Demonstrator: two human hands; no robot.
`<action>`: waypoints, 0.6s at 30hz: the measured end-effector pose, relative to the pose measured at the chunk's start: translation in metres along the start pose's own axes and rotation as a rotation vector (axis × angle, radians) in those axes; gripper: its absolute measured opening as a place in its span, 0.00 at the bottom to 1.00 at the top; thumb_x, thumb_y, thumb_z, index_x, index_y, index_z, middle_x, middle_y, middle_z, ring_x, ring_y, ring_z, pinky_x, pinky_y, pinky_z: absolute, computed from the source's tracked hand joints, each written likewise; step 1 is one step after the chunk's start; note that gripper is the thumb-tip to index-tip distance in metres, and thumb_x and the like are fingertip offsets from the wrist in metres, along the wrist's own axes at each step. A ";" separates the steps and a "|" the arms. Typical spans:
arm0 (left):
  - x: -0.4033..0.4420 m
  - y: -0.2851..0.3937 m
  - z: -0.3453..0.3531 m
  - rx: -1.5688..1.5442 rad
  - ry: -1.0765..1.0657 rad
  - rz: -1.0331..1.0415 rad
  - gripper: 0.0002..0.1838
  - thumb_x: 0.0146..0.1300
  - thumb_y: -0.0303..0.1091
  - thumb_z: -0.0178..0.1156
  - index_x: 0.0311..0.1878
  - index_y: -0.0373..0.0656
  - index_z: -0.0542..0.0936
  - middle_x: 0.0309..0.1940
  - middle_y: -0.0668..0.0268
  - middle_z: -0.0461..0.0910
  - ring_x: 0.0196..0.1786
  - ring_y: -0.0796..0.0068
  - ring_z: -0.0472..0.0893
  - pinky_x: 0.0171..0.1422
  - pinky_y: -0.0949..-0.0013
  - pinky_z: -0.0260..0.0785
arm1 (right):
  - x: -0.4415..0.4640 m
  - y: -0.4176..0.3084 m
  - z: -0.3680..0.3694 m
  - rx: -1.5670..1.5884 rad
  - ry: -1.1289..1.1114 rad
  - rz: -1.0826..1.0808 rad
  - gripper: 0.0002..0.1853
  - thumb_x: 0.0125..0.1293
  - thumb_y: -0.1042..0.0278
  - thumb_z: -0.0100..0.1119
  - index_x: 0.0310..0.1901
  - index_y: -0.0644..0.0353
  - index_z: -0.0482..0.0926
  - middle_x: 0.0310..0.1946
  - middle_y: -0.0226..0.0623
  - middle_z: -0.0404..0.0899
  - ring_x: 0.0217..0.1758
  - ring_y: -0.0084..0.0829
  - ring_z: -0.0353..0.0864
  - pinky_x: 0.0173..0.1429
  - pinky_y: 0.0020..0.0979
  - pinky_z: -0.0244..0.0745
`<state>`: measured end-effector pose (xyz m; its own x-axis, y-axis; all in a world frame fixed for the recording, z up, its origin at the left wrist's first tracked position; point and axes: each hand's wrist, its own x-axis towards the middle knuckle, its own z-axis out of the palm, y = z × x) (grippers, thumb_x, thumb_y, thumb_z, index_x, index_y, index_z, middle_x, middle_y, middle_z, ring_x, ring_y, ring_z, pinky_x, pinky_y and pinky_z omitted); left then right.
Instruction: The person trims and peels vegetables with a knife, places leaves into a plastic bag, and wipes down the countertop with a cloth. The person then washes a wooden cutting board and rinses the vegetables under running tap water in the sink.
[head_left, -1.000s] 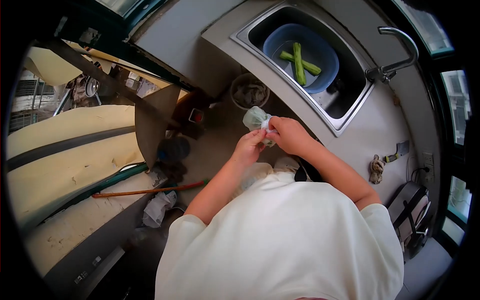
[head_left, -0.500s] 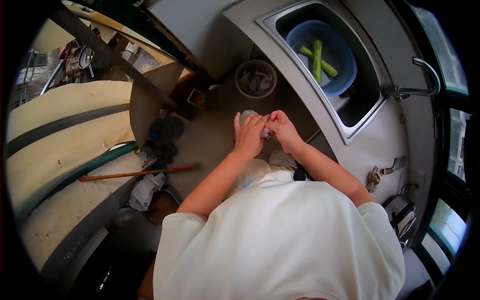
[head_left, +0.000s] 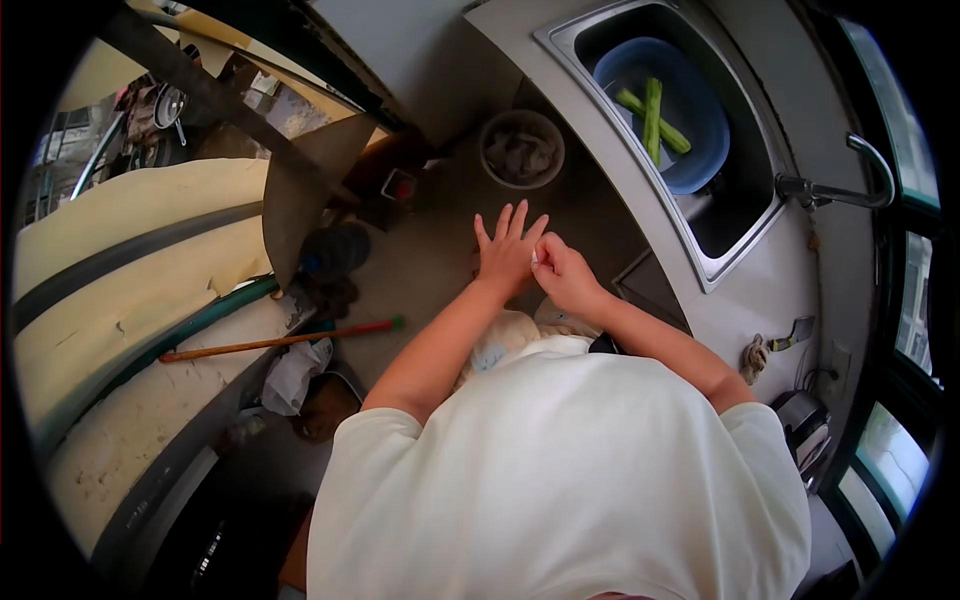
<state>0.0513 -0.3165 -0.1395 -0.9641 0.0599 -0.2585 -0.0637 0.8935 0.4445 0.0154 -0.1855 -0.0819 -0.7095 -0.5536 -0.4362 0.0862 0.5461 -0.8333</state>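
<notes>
My left hand (head_left: 508, 252) is held out in front of my body with its fingers spread, its back towards the camera. Against its thumb-side edge, my right hand (head_left: 565, 272) is closed in a pinch, with a tiny bit of something white at its fingertips. Most of that white thing is hidden behind my left hand. To the upper right, two green peeled vegetables (head_left: 652, 122) lie crossed in a blue basin (head_left: 708, 150) inside the metal sink (head_left: 735, 235).
A bin (head_left: 522, 150) with crumpled stuff stands on the floor beyond my hands. The faucet (head_left: 840, 190) is right of the sink. A cleaver (head_left: 793, 333) and a coiled rope (head_left: 755, 358) lie on the counter. A red-brown stick (head_left: 280, 342) lies at left.
My left hand has opened and spread its fingers, and the pale green bundle between my hands has gone out of sight. The view has shifted, so the sink appears further right.
</notes>
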 end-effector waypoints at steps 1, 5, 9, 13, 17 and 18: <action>0.002 0.000 -0.007 0.016 -0.095 -0.065 0.42 0.51 0.49 0.63 0.70 0.55 0.58 0.72 0.55 0.47 0.74 0.56 0.46 0.70 0.35 0.29 | 0.010 0.016 0.006 0.071 0.031 0.075 0.08 0.58 0.72 0.55 0.38 0.60 0.68 0.26 0.44 0.75 0.31 0.42 0.77 0.35 0.39 0.70; -0.015 -0.022 -0.034 -0.191 -0.194 -0.206 0.45 0.51 0.50 0.64 0.71 0.53 0.54 0.71 0.54 0.50 0.73 0.56 0.50 0.72 0.39 0.33 | 0.055 0.048 0.010 0.026 0.099 0.140 0.10 0.57 0.70 0.58 0.38 0.60 0.69 0.25 0.40 0.76 0.31 0.38 0.77 0.38 0.36 0.71; -0.034 -0.069 -0.017 -0.311 -0.297 -0.303 0.37 0.54 0.49 0.62 0.65 0.45 0.64 0.64 0.53 0.64 0.67 0.56 0.63 0.70 0.53 0.51 | 0.090 0.041 -0.003 -0.126 0.189 0.140 0.10 0.58 0.68 0.58 0.38 0.60 0.70 0.28 0.44 0.78 0.35 0.45 0.78 0.41 0.39 0.72; -0.054 -0.079 -0.017 -0.385 -0.391 -0.387 0.32 0.58 0.49 0.59 0.62 0.41 0.69 0.60 0.50 0.69 0.63 0.54 0.68 0.66 0.61 0.61 | 0.107 0.042 -0.006 -0.338 0.174 0.139 0.14 0.60 0.68 0.54 0.47 0.59 0.69 0.35 0.49 0.79 0.43 0.51 0.78 0.46 0.45 0.71; -0.061 -0.078 -0.014 -0.380 -0.387 -0.384 0.29 0.59 0.46 0.59 0.60 0.42 0.70 0.58 0.52 0.71 0.60 0.54 0.70 0.64 0.60 0.63 | 0.095 0.046 0.017 -0.451 -0.106 0.021 0.15 0.59 0.67 0.52 0.49 0.57 0.70 0.37 0.48 0.80 0.44 0.49 0.77 0.48 0.45 0.71; -0.059 -0.078 -0.013 -0.380 -0.392 -0.373 0.28 0.59 0.46 0.58 0.60 0.42 0.70 0.58 0.52 0.71 0.61 0.54 0.70 0.64 0.60 0.63 | 0.089 0.054 0.024 -0.453 -0.181 -0.068 0.14 0.59 0.66 0.52 0.46 0.57 0.72 0.34 0.46 0.80 0.42 0.48 0.78 0.46 0.45 0.72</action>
<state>0.1100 -0.3954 -0.1477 -0.6995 -0.0018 -0.7146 -0.5306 0.6711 0.5178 -0.0266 -0.2201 -0.1737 -0.5666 -0.6758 -0.4715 -0.2975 0.7014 -0.6478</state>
